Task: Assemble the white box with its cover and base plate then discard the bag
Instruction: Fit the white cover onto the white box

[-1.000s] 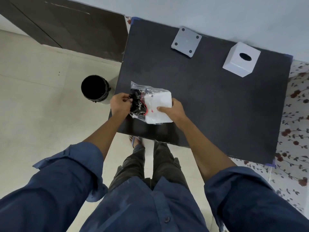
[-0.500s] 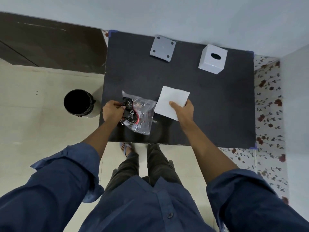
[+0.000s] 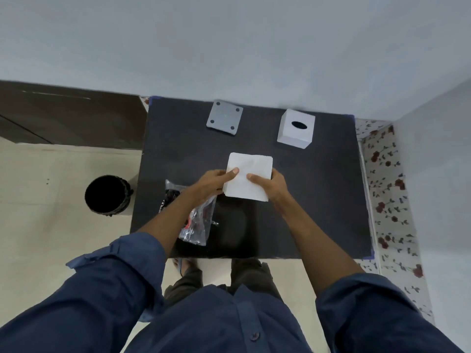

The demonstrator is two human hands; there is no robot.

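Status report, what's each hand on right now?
Left hand and right hand both gripping white block. Bag lying loose under left forearm. Cover, base plate untouched.

Bench (image 3: 318,200): matt black, slightly fuzzy, cloth-like surface. Bag (image 3: 197,225): clear glossy plastic, crinkled. White block (image 3: 251,174): matt, paper-like faces. Cover (image 3: 297,129): smooth matt white. Base plate (image 3: 224,117): smooth matt grey. Sleeves (image 3: 114,289): woven blue cloth.
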